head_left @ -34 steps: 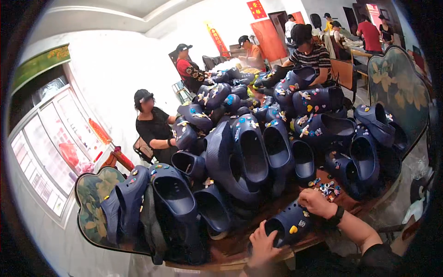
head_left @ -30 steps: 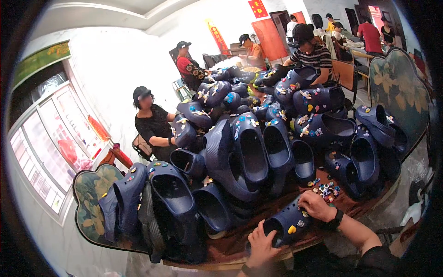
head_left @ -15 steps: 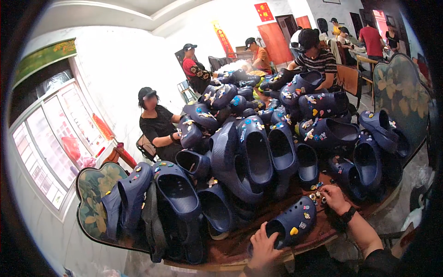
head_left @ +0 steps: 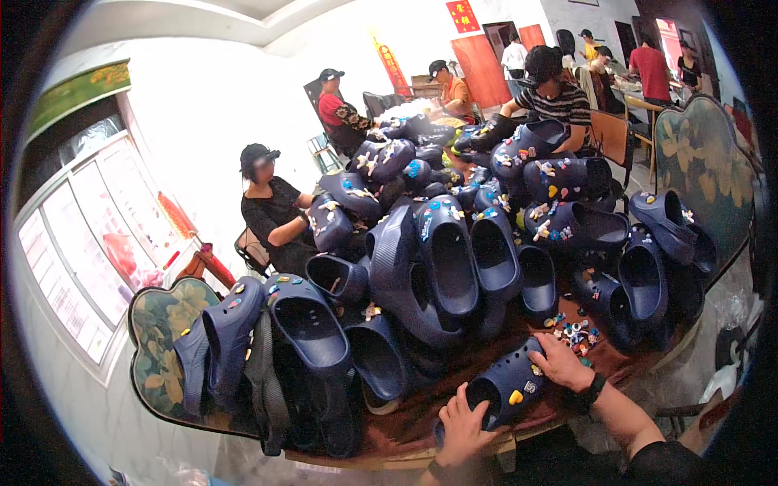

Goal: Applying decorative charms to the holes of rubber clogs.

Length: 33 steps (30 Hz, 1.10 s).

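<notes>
Left hand is properly steadying the clog by grasping its opening; right hand, grip indeterminable, is touching its toe.

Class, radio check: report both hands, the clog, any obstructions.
Left hand gripping clog at heel end. Right hand at toe. Clog bears yellow heart. Loose charms and piled clogs crowd beyond.
</notes>
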Available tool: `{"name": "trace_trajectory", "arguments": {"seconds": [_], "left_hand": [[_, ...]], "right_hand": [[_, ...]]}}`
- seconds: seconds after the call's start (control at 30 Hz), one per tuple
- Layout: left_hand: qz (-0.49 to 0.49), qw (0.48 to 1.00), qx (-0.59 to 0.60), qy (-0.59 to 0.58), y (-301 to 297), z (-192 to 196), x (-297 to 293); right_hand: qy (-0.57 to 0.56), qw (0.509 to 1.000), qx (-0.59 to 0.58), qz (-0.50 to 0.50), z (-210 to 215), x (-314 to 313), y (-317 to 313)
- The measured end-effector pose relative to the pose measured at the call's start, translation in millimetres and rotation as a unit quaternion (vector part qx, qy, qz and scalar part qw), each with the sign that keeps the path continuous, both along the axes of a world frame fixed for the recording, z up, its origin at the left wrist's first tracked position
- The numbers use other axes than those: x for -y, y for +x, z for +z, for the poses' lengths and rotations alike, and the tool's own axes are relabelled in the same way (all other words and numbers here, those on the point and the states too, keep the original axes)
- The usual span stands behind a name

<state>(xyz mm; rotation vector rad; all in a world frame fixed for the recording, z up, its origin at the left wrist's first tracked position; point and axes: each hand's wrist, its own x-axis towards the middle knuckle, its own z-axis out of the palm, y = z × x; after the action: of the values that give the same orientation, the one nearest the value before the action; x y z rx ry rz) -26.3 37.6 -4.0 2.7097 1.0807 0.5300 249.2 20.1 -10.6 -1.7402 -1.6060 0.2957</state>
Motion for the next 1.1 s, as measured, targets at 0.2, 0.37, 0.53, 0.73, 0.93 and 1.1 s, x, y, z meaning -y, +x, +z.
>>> {"name": "trace_trajectory", "arguments": {"seconds": [0.2,0.37,0.53,0.73,0.93,1.1], "left_hand": [[-0.004,0.999,0.011,0.03,3.8,-1.3,-5.2],[0.003,0.999,-0.012,0.034,-4.1,-3.5,8.9],[-0.027,1.0,0.0,0.003,-1.4,1.7,8.7],[-0.002,1.0,0.021,0.012,8.9,26.4,-3.9],[0.006,1.0,0.002,-0.012,14.7,6.6,-11.3],[0.005,1.0,0.012,-0.016,4.5,2.8,-3.5]], "right_hand": [[0.027,0.99,0.138,-0.023,-7.0,-12.3,-3.9],[0.05,0.976,0.204,-0.05,-6.5,-2.1,-12.3],[-0.004,0.958,0.255,-0.134,-18.9,3.8,-3.4],[0.169,0.963,0.2,-0.065,-41.1,-18.3,44.9],[0.047,0.991,0.072,-0.101,-30.3,-13.7,53.7],[0.049,0.996,-0.072,0.028,1.4,10.2,7.3]]}}
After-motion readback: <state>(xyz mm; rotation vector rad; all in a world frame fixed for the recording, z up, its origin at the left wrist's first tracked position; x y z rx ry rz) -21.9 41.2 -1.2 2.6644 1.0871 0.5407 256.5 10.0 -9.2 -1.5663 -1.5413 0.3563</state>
